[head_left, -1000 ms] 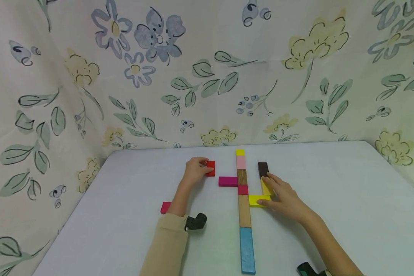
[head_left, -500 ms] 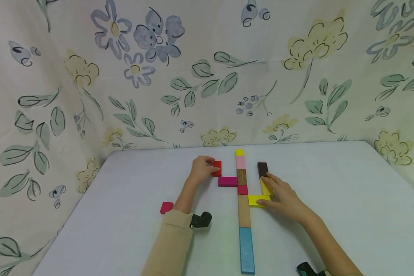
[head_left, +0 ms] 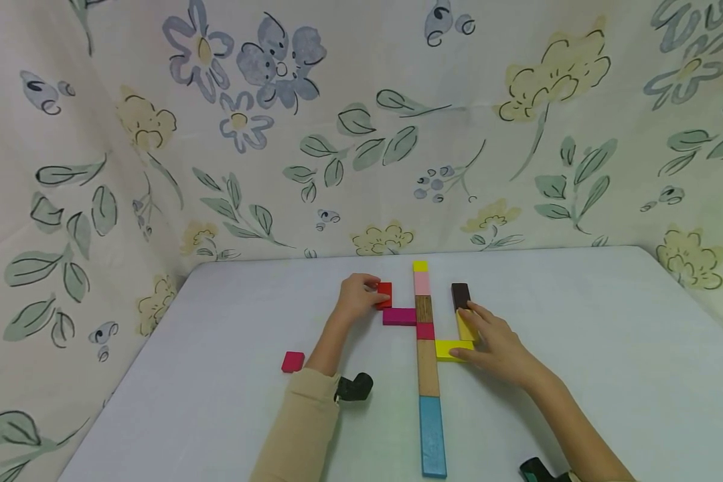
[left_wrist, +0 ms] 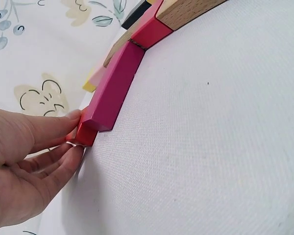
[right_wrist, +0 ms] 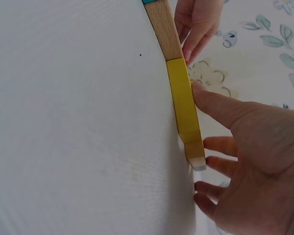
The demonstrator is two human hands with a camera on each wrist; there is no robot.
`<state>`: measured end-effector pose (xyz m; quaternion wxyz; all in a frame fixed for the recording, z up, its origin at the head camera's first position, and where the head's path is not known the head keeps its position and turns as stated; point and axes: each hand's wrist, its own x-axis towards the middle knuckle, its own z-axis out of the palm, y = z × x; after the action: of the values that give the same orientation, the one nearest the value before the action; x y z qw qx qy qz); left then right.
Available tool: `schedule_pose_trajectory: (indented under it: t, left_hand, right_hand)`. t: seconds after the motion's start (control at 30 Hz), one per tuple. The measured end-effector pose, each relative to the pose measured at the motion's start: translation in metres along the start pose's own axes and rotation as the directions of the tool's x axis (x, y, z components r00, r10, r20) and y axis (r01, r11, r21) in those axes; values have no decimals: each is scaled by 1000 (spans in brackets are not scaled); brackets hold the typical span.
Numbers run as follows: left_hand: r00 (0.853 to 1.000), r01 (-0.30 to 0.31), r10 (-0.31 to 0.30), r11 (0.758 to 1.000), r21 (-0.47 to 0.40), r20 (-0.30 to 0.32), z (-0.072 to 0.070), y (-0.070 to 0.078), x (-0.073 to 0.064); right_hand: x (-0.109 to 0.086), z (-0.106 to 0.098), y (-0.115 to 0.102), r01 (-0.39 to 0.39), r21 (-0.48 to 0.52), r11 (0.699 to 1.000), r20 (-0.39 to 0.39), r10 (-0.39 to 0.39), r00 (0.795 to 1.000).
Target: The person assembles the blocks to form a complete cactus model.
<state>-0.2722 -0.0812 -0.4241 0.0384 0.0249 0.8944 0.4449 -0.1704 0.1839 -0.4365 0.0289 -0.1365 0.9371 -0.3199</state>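
My left hand pinches a red wooden block lying flat on the table. In the left wrist view that red block sits against the outer end of a magenta block, partly hidden behind it. My right hand rests on the other side with fingers spread and fairly straight. Its thumb touches a yellow block, and its fingertips lie along an amber block. A dark brown block continues beyond the amber one.
A straight row runs down the table: small yellow, pink, brown, red, tan and blue blocks. One loose pinkish-red block lies left of the left forearm. Floral cloth hangs behind the table.
My left hand has slid the red block to the right, up to the outer end of the magenta block. The right hand has stayed in place.
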Motion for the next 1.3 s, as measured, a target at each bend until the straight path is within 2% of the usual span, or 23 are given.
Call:
schedule_pose_trajectory:
  t: [0.93, 1.13, 1.3]
  left_hand:
    - [1000, -5, 5, 1000, 0, 21, -2, 0, -4]
    - [1000, -13, 13, 999, -36, 2, -9, -4, -13]
    - [1000, -28, 28, 998, -53, -9, -22, -11, -26]
  right_hand:
    - [1, 2, 3, 3, -17, 1000, -3, -3, 1000]
    - [1, 0, 1, 0, -14, 1000, 4, 0, 1000]
    - [1, -1, -1, 3, -15, 1000, 10, -3, 1000]
